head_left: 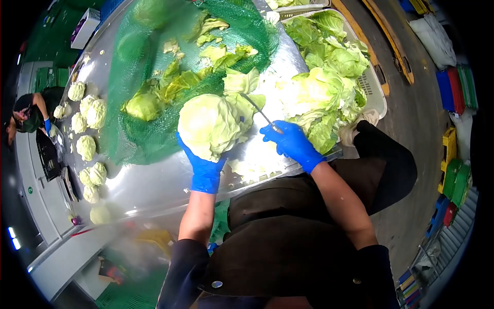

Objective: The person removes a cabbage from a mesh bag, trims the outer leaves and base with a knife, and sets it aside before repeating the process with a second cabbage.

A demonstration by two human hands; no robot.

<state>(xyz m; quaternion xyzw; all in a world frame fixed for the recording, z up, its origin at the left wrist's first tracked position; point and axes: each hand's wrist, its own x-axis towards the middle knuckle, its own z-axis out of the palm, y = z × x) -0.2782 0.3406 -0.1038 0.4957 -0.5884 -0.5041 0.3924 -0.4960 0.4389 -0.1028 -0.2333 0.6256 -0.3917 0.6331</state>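
Note:
A pale green cabbage (pixel 201 123) rests in my left hand (pixel 206 171), whose blue-gloved fingers are closed around its underside. My right hand (pixel 294 145), gloved in blue too, grips a knife (pixel 260 109) by its handle. The thin blade points up and left, over the loosened outer leaves at the cabbage's right side. Cut leaf scraps (pixel 252 170) lie on the metal table (pixel 154 185) below. Beyond the cabbage, a green mesh net (pixel 121 98) is spread out, with a leafy cabbage (pixel 145 105) and loose yellow-green leaves (pixel 180 85) on it.
To the right, a white crate (pixel 380 95) overflows with cabbage leaves (pixel 329 56). Several trimmed cabbages (pixel 95 113) line the table's left end. Another person (pixel 33 110) in blue gloves works beyond that end. A yellow pallet jack (pixel 393 38) stands on the floor at the upper right.

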